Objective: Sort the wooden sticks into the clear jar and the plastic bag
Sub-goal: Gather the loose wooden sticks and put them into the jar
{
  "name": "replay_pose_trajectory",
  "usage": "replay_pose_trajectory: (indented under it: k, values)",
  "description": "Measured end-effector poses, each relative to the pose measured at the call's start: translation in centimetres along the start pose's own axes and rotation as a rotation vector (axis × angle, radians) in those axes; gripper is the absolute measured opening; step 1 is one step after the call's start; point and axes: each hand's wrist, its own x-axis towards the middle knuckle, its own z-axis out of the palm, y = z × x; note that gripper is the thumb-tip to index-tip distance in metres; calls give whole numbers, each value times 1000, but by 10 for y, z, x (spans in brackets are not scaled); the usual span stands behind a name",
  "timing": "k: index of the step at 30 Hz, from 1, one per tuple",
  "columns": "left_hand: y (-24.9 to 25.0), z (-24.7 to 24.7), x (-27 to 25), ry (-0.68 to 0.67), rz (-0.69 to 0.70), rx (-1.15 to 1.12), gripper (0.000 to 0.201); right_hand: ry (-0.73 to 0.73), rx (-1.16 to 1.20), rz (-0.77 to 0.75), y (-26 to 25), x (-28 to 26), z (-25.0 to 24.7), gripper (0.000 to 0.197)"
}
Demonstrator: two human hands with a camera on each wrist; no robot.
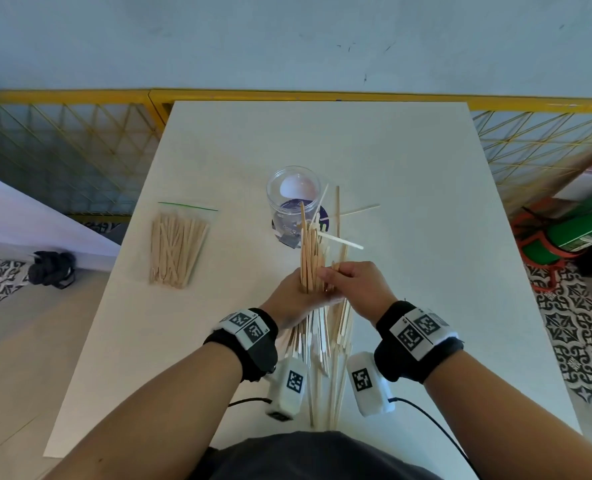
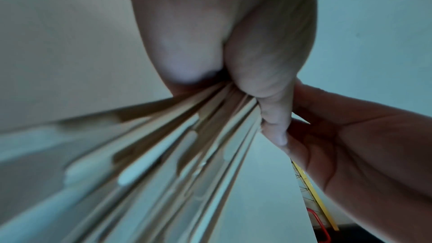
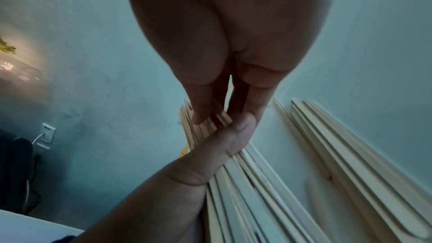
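A thick bundle of long wooden sticks (image 1: 311, 261) stands upright above the white table (image 1: 408, 202), with my left hand (image 1: 294, 296) gripping its middle. My right hand (image 1: 350, 278) presses in from the right, its fingers pinching into the bundle. The stick ends fan out below the hands (image 2: 163, 154) (image 3: 257, 182). A clear jar (image 1: 292, 195) stands just behind the bundle, with a few loose sticks beside it. A plastic bag (image 1: 178, 247) holding several shorter sticks lies flat at the left.
A yellow wire fence (image 1: 62, 150) runs behind and beside the table. A green and red object (image 1: 571, 237) lies on the floor at the right, and a dark bundle (image 1: 50, 268) lies at the left. Cables trail from my wrist cameras.
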Motion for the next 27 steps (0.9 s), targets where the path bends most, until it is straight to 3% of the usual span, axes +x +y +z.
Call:
replay_pose_trajectory:
  k: [4,11,17,21,23,25,27]
  values:
    - [0,-5,-1,75,4,12,33,-1,36,-13,-9,1,-1,21]
    - [2,-15,-5,122,73,92,14,51,58,-82,-27,-2,5,12]
    - [5,-29,-5,125,96,79,20,79,-23,-139,-43,-2,9,9]
    - [11,-39,-10,124,116,43,5,219,-110,-163,-55,-2,1,28]
    - [12,-45,-13,92,118,23,10,273,-187,-269,-68,-1,-9,37]
    - [13,-51,-15,45,107,-6,10,248,-395,-442,-85,3,-17,67]
    - [13,-56,-17,-2,109,10,8,119,-656,-533,-103,9,-22,107]
